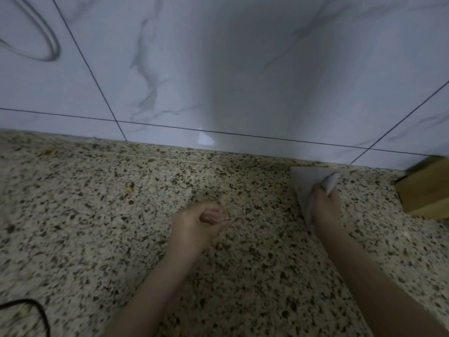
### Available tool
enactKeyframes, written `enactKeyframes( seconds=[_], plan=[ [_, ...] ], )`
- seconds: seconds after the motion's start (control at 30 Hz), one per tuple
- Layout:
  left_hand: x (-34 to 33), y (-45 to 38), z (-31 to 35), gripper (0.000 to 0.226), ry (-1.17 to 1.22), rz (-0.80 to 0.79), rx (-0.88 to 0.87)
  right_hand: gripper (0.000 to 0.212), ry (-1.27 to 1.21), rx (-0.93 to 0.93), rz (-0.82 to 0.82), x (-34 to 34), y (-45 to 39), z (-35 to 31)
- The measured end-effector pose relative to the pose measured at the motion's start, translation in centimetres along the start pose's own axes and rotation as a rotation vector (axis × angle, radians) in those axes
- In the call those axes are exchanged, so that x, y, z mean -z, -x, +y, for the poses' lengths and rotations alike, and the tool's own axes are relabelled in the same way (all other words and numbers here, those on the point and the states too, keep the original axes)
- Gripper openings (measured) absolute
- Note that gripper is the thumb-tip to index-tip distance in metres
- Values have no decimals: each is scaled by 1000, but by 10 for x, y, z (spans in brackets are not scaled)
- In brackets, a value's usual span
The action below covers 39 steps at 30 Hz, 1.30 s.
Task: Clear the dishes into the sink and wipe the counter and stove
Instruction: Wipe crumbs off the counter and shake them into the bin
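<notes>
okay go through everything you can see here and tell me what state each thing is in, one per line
right hand: grips the cloth, low on the counter
cloth: crumpled, lying on the counter near the wall
left hand: fingers loosely curled, holding nothing
counter: speckled, with a few yellowish crumbs
wooden block: resting on the counter at the right edge
black cable: lying on the counter, lower left

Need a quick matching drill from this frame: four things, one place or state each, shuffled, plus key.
Things:
1. cloth
2. left hand
3. wooden block
4. black cable

Descriptions:
A. bottom left corner of the counter
B. right edge, against the wall
C. fingers loosely curled, holding nothing
D. gripped by the right hand on the counter

Pairs: 1-D, 2-C, 3-B, 4-A
</notes>
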<state>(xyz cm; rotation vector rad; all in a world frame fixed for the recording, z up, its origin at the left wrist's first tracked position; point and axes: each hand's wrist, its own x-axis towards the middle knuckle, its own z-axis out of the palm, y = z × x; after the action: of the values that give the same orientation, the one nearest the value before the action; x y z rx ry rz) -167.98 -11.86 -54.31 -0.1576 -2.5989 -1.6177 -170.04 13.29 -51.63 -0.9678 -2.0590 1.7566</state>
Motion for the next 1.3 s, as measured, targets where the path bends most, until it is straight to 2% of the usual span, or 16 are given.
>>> enactKeyframes(
  seconds=[0.13,0.2,0.27,0.33,0.47,0.6,0.7,0.77,0.87,0.97,1.03,1.1,1.17,1.2,1.27,1.3],
  plan=[
    [23,23,-9,28,-132,-50,-99,48,115,-90,-52,-37,-11,7],
    [32,32,-15,18,-155,-82,-114,49,229,-89,-82,-50,-11,6],
    [40,37,-20,5,-177,-100,-132,45,346,-84,-119,-57,-9,4],
    [48,39,-23,9,-170,-94,-108,36,410,-55,-183,-61,-3,8],
    [53,43,-23,20,-123,-79,-76,26,426,-15,-347,-62,13,21],
    [54,45,-19,18,-98,-54,-71,13,382,-76,-424,-52,28,34],
    [56,51,-12,17,-55,-63,-49,24,404,-99,-461,-39,40,41],
    [57,56,-9,19,-62,-83,-44,24,388,-113,-459,-30,49,40],
    [57,63,-5,25,-71,-106,-66,9,380,-136,-474,-17,62,43],
    [55,69,5,29,-94,-175,-72,31,320,-146,-507,0,76,53],
    [52,74,12,23,-117,-207,-81,27,309,-162,-487,10,87,56],
    [48,77,17,27,-140,-236,-79,19,297,-183,-482,17,95,59],
    [44,80,22,27,-152,-264,-83,24,280,-175,-476,23,104,60],
    [42,80,24,27,-157,-273,-91,22,264,-176,-462,25,106,64],
    [37,82,29,29,-172,-298,-102,34,158,-251,-362,33,110,64],
    [35,82,30,31,-170,-308,-101,18,78,-269,-316,35,115,59]
  ],
)
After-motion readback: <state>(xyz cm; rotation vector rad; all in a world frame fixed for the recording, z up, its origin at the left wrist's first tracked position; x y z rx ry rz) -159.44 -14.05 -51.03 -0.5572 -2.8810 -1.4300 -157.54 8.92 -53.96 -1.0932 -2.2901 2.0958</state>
